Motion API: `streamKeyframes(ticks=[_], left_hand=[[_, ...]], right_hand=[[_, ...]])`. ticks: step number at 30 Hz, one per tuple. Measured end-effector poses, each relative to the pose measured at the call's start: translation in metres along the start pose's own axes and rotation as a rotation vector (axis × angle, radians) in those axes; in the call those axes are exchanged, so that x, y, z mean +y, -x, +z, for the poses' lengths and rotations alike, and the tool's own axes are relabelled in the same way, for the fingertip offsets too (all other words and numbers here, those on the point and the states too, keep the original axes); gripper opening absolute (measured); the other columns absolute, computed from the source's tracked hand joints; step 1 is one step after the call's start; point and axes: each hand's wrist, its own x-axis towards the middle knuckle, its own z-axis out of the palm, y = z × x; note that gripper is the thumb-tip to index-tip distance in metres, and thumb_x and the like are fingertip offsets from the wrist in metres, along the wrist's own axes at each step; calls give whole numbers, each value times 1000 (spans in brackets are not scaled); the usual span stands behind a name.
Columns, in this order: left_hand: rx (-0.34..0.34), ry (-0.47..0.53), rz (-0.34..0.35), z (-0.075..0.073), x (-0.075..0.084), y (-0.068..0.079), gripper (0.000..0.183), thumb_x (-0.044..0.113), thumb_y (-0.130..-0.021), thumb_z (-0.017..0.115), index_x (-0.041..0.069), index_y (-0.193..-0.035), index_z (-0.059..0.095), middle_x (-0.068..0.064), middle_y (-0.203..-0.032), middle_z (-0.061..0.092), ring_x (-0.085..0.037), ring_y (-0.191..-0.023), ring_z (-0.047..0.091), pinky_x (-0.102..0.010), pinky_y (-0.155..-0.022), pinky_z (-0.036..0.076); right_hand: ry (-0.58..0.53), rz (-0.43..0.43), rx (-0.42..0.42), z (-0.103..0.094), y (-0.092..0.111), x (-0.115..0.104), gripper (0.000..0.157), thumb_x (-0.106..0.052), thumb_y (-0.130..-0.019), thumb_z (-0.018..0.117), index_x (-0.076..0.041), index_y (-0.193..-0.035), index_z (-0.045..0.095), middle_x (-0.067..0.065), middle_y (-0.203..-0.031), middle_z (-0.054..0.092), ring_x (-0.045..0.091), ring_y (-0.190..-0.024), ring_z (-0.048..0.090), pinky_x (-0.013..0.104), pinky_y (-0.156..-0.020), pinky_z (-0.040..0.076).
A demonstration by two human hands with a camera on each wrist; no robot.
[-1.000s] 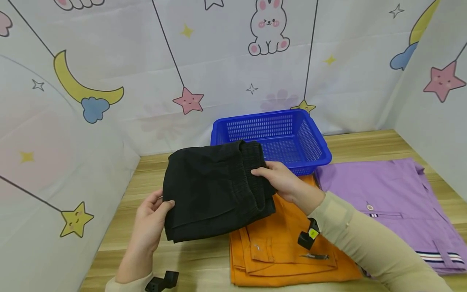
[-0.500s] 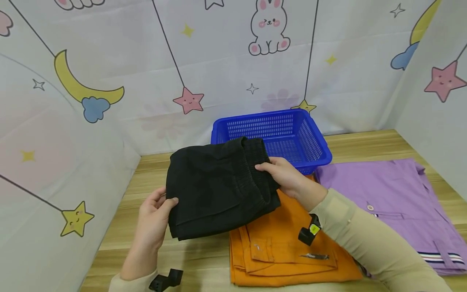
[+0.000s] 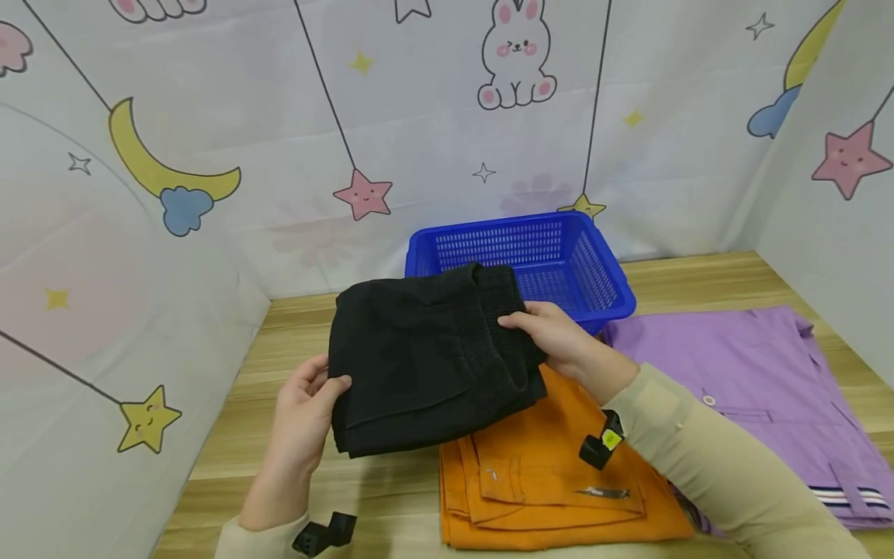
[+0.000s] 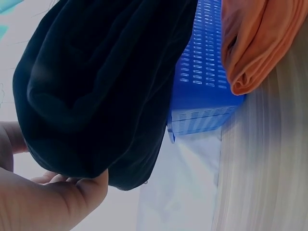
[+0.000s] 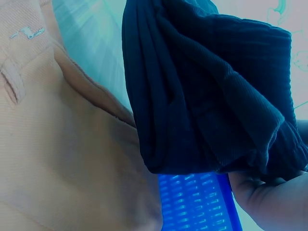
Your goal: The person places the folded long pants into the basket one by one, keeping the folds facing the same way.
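Both hands hold up a folded pair of black pants [image 3: 412, 357] with a ribbed elastic waistband [image 3: 499, 326]. My left hand [image 3: 300, 411] grips the left folded edge, thumb on top and fingers underneath. At the waistband end, my right hand [image 3: 559, 338] pinches the fabric with its thumb over the band. In the left wrist view the rounded fold of the black pants [image 4: 96, 96] sits between thumb and fingers. Stacked layers of the bundle show in the right wrist view, where the right hand [image 5: 274, 197] grips from below. The bundle overlaps the basket's near left corner in the head view.
A blue plastic basket [image 3: 608, 299] stands at the back of the wooden table [image 3: 223, 450]. Folded orange pants [image 3: 559, 497] lie in front of it, partly beneath the raised bundle. Purple pants [image 3: 754, 373] lie flat at the right. Printed white fabric [image 3: 419, 116] encloses the back and sides.
Both hands have shifted slightly right with the folded black pants, keeping the same hold. The basket, orange pants and purple pants stay in place.
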Motion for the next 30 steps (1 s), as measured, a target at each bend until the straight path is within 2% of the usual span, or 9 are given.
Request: streamKeyframes(ticks=[6,15,20,30], left_hand=[[-11,2,-1,4,2,-2,35,-2,-92,49,0,-127,48,0,-104,60,-9,-87,63,-23,-76,55],[-23,22,15,11,5,-6,37,-3,-91,51,-2,-127,48,0,-102,60,-8,-85,63,-23,-74,55],[-28,8,25,13,5,-8,37,-4,-90,51,-1,-127,50,-2,-102,61,-8,-84,64,-23,-74,55],[-72,39,39,19,7,-13,37,-6,-90,49,-3,-126,49,-2,-101,62,-9,-83,65,-24,-73,55]], right_hand=[[9,-3,-2,-7,1,0,45,-25,-96,52,1,-132,46,5,-112,64,16,-93,66,36,-85,55],[3,-11,7,-13,2,-2,43,-22,-96,51,3,-130,46,2,-106,66,16,-91,66,35,-82,56],[9,-5,11,-17,3,-3,44,-22,-95,52,2,-132,45,3,-107,65,16,-92,66,35,-82,56],[35,-15,13,-25,7,-6,44,-21,-95,52,3,-132,45,-2,-102,66,14,-90,66,33,-80,56]])
